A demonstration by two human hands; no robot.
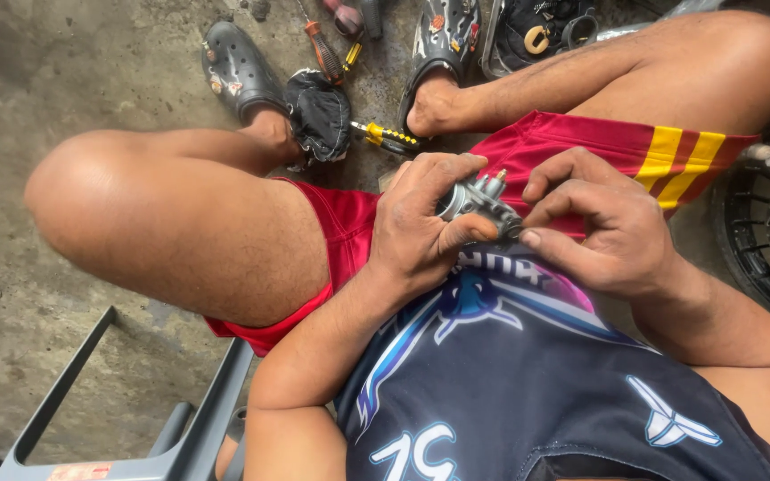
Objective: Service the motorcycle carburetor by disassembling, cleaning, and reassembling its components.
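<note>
Metal part (479, 203) dull grey; shorts (349, 223) glossy cloth.

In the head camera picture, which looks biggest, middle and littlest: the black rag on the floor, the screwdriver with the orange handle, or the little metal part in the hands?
1. black rag, biggest.
2. metal part and orange-handled screwdriver: these look about alike. The left hand and right hand hide some of the part, it sits nearer the camera, and the screwdriver is cut off by the picture's edge, so I won't rank them.

Metal part (479, 203) between hands, perhaps screwdrivers (324, 52) beyond feet
</note>
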